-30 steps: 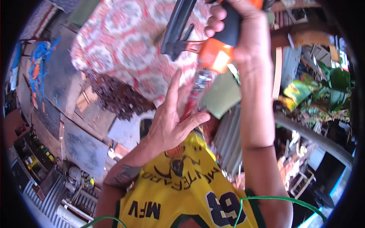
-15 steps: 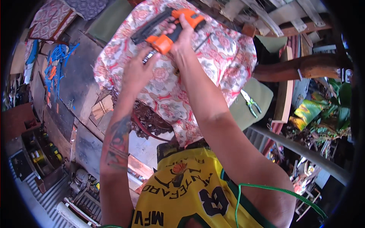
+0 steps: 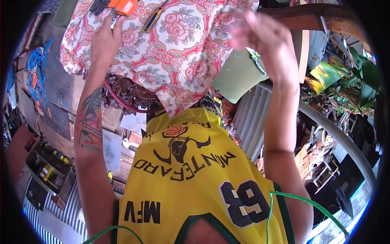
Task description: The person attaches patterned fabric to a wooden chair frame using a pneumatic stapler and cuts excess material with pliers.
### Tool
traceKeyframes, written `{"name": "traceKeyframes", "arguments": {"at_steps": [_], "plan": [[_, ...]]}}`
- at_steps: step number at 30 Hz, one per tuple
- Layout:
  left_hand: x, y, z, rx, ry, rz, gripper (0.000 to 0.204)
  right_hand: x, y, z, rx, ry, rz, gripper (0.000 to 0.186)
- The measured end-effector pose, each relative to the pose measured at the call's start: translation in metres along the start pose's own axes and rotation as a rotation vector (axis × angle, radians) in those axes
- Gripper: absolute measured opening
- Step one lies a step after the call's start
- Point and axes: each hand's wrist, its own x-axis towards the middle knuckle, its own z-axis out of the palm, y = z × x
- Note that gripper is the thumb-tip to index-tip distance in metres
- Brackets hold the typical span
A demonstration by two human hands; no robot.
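My left hand (image 3: 106,40) is closed on the silver fitting (image 3: 114,21) at the base of an orange and black nail gun (image 3: 122,5), which the top edge partly cuts off. The gun lies over a flowered red and white cloth (image 3: 178,36). To the right of it a yellow and black screwdriver (image 3: 153,19) rests on the cloth. My right hand (image 3: 264,40) is raised off to the right, blurred, its fingers apart and nothing visible in them. Just below it, green-handled pliers (image 3: 256,62) lie on a pale green padded surface (image 3: 237,81).
Carved dark wood (image 3: 122,97) shows beneath the cloth's near edge. Blue strapping (image 3: 37,73) is heaped on the boards at left, above an open box with yellow items (image 3: 48,173). At right are a grey pipe (image 3: 337,130), a wooden beam (image 3: 296,18) and leafy plants (image 3: 325,77).
My right hand has let go of the nail gun and moved right toward the pliers. My left hand stays at the gun's base. The view has shifted, and the screwdriver now shows more fully.
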Motion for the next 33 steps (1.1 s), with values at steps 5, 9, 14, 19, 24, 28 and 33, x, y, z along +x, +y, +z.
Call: {"name": "traceKeyframes", "arguments": {"at_steps": [5,9,14,19,24,28,33], "plan": [[0.001,-0.018,-0.003,0.041,-0.113,0.004,0.056,-0.085,0.068,-0.015,0.008,0.215,0.321,0.047],[0.0,-0.004,-0.017,-0.051,-0.067,-0.034,0.052,-0.123,0.11,-0.005,0.207,0.217,0.41,0.039],[-0.005,-0.015,-0.051,-0.123,0.079,-0.014,0.05,-0.149,0.135,0.005,0.028,0.138,0.433,0.037],[0.088,0.007,-0.084,-0.041,0.088,0.081,0.039,-0.15,0.14,0.006,0.062,0.2,0.435,0.036],[0.216,0.044,-0.11,0.281,0.134,0.11,0.038,-0.116,0.118,0.013,-0.26,0.345,0.02,0.027],[0.274,0.048,-0.062,0.4,0.128,0.115,0.057,0.098,0.013,0.091,-0.546,0.443,-0.701,0.034],[0.328,0.054,-0.041,0.717,0.06,0.164,0.06,0.243,0.037,0.144,-0.893,0.18,-0.398,0.056]]}}
